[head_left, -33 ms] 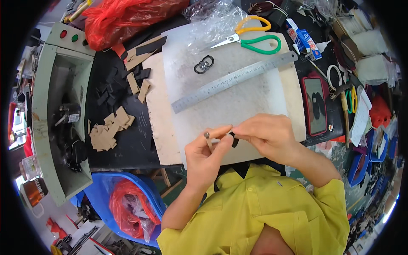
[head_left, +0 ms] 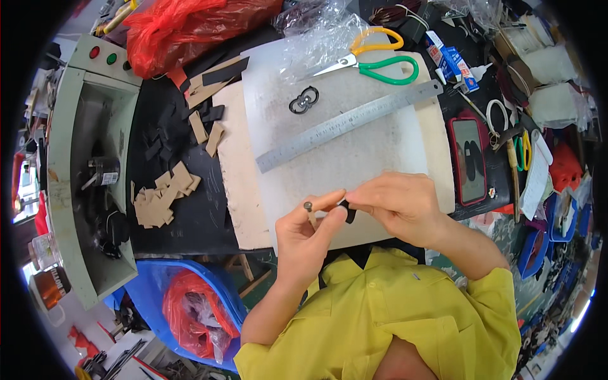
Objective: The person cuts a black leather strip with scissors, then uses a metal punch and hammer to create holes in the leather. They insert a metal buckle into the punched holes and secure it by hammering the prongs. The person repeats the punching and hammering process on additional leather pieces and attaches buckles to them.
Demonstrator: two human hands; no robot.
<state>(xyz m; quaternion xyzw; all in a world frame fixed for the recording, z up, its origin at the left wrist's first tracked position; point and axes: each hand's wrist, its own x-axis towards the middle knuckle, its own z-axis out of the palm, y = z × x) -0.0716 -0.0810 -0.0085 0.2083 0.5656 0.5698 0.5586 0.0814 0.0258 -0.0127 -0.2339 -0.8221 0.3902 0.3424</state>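
Note:
My left hand (head_left: pixel 304 237) and my right hand (head_left: pixel 402 201) meet over the near part of the white sheet (head_left: pixel 285 196). Both pinch a small black strip (head_left: pixel 350 216) between their fingertips, and most of it is hidden. A thin stick-like tool with a round metal end (head_left: pixel 308 206) is also tucked in the left hand, running between thumb and index finger; its kind is unclear. Beyond the hands lies a steel ruler (head_left: pixel 348 123), set at a slant. A black double-ring piece (head_left: pixel 304 100) rests past the ruler, near scissors (head_left: pixel 386 56) with one yellow and one green handle.
Left on the black table are tan pieces (head_left: pixel 161 196) and black pieces (head_left: pixel 166 130). Red plastic bag (head_left: pixel 190 31) and clear wrap (head_left: pixel 323 35) sit at the back. Right are glue boxes (head_left: pixel 451 60) and a red-edged phone (head_left: pixel 469 158). A blue bin (head_left: pixel 149 294) stands lower left.
Both hands keep their pinch and have barely moved. A little more of the black strip shows below the fingertips.

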